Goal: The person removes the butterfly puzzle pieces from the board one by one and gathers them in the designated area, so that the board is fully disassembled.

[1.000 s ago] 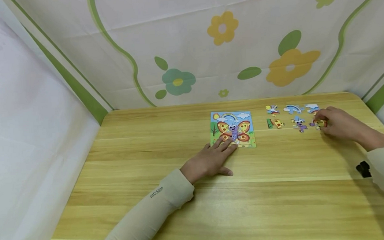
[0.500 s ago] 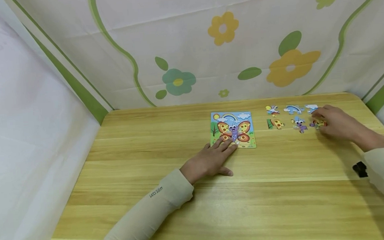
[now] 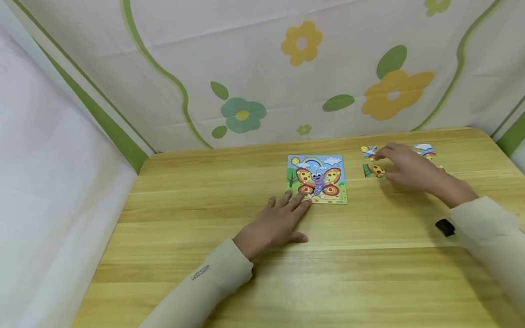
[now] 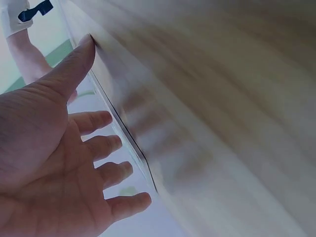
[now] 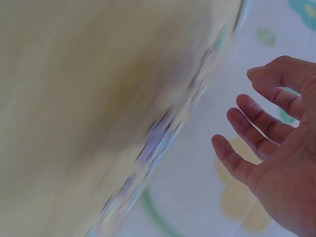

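A square butterfly picture board lies on the wooden table in the head view. My left hand rests with spread, straight fingers on its lower left edge. To its right are several loose jigsaw pieces, with my right hand over the middle ones, hiding them. Its thumb and forefinger are near the spotted wing piece. A sun piece lies behind that, and a cloud piece shows beyond the knuckles. In the right wrist view, the right hand's loosely bent fingers have nothing between them.
The wooden table ends at the back against a white cloth printed with flowers. Another white cloth hangs along the left side. A small black object sits at the right sleeve's cuff.
My right hand has moved left from the rightmost pieces to over the middle ones. The left hand has slid slightly left and down along the picture board.
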{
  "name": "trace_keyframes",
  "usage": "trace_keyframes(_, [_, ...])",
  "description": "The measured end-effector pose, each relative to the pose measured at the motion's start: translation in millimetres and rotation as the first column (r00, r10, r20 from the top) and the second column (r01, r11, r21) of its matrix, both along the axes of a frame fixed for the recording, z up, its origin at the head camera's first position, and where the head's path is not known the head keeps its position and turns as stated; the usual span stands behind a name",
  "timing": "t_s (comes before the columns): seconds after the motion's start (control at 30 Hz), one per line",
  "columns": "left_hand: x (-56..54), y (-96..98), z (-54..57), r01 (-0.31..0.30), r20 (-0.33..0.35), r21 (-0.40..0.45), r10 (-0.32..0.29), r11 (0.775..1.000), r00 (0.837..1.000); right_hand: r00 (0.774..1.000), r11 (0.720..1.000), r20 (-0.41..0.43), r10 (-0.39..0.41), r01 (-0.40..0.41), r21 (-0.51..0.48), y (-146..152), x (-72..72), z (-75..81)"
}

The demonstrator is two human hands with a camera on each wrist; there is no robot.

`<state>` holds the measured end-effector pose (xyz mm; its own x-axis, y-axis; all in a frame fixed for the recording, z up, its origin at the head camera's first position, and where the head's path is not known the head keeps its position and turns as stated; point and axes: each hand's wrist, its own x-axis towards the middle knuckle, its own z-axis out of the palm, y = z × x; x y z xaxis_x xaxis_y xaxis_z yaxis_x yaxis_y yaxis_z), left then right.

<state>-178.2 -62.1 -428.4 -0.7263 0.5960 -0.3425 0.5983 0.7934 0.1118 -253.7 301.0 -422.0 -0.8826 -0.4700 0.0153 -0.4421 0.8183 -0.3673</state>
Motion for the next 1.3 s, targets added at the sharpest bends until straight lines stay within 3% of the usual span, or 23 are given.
trace_keyframes(0.33, [2.7, -21.5, 0.6, -0.065, 0.019, 0.009, 0.065, 0.998, 0.998, 0.996, 0.995, 0.044, 0.081, -0.078, -0.068, -71, -4.8, 5.1])
trace_keyframes(0.67, [1.5, -26.3, 1.9, -0.096, 0.03, 0.014, 0.096, 0.995, 0.995, 0.982, 0.979, 0.079, 0.174, -0.164, -0.118, -124, -8.7, -1.7])
trace_keyframes(1.1, [1.3, -23.5, 3.1, -0.092, 0.049, 0.016, 0.091, 0.996, 0.995, 0.966, 0.964, 0.111, 0.232, -0.214, -0.155, -156, -16.0, -14.2])
trace_keyframes(1.3, [0.3, -23.0, 3.0, -0.101, 0.069, 0.024, 0.1, 0.995, 0.993, 0.969, 0.973, 0.124, 0.212, -0.197, -0.121, -164, -15.7, -15.1])
